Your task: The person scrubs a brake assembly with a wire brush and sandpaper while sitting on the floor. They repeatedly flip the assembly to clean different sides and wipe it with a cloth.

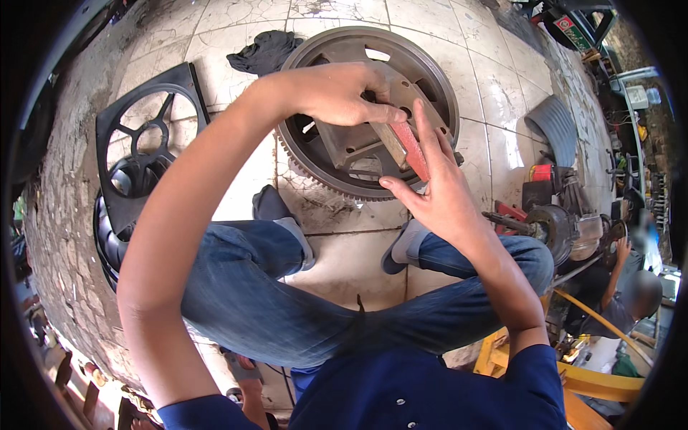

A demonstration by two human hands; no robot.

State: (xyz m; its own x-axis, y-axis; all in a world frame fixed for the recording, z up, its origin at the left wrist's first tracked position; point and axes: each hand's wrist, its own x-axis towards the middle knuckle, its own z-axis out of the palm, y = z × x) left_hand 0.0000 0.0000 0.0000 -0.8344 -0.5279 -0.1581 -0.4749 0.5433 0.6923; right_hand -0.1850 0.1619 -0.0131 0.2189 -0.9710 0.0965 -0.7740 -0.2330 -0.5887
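Note:
A toothed flywheel (444,79) lies flat in front of my feet, with a grey metal plate with holes (337,143) across its middle. On the plate rests a bar-shaped block with a red side (411,147), slanting down to the right. My left hand (351,93) reaches over from the far side, fingers curled, and its fingertip presses the block's far end. My right hand (437,186) lies along the red side, its fingers straight and the thumb on the near end, so the block sits between them. The left fingertips are partly hidden.
A black fan shroud (111,136) leans at the left. A dark cloth (265,51) lies behind the flywheel. To the right are a ribbed curved sheet (553,129), a greasy machine part (555,229) and a yellow frame (602,383). Another person (616,304) sits at the far right.

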